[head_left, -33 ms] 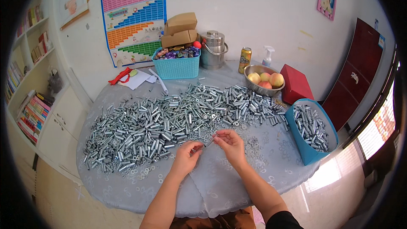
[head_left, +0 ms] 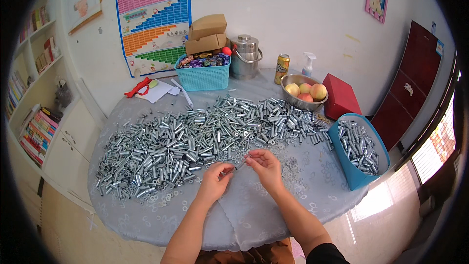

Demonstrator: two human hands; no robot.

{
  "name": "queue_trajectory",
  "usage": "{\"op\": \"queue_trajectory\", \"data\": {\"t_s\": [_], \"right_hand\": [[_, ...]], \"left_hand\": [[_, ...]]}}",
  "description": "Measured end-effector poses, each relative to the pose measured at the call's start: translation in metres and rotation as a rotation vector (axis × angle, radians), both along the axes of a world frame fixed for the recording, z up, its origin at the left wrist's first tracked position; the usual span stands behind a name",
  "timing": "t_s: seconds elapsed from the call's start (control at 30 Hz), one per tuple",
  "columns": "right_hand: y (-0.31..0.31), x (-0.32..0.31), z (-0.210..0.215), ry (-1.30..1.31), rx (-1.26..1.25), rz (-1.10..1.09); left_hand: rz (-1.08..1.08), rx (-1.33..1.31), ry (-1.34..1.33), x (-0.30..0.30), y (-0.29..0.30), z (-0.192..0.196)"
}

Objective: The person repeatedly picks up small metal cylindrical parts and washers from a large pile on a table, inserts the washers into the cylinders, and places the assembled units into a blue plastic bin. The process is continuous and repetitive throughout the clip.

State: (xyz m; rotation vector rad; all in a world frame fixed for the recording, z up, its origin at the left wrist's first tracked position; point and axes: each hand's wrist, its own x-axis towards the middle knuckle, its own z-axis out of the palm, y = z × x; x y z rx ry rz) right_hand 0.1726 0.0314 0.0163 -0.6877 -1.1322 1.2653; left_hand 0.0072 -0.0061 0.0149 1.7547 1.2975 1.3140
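Observation:
My right hand (head_left: 266, 168) pinches a slim silvery bolt (head_left: 241, 164) between thumb and fingertips, over the near middle of the table. Close to the bolt's dark left end, my left hand (head_left: 214, 181) is closed in a pinch. What its fingertips hold is too small to make out. Just beyond both hands spreads a wide heap of metal sleeves (head_left: 168, 144), with thin bolts (head_left: 215, 122) mixed in. Flat washers (head_left: 290, 168) lie loose by my right hand, and more lie along the heap's near edge.
A blue bin (head_left: 359, 181) of metal sleeves stands at the table's right edge. Behind the heap are a turquoise basket (head_left: 202, 78) of toys, a steel pot (head_left: 245, 58), a drink can (head_left: 282, 70), a spray bottle (head_left: 308, 63), a fruit bowl (head_left: 303, 105) and a red box (head_left: 339, 97).

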Motion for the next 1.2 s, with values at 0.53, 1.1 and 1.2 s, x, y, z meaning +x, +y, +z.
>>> {"op": "queue_trajectory", "data": {"t_s": [0.53,1.1,1.2], "right_hand": [[-0.008,-0.01,0.001,-0.73,0.414,-0.079],[0.002,-0.024,-0.022,-1.019,0.469,-0.02],[0.006,-0.024,-0.02,-1.033,0.611,0.045]], "left_hand": [[0.086,-0.006,-0.306,-0.007,0.006,-0.004],[0.192,-0.027,-0.498,-0.02,0.01,-0.009],[0.2,-0.023,-0.503,-0.022,0.01,-0.008]]}}
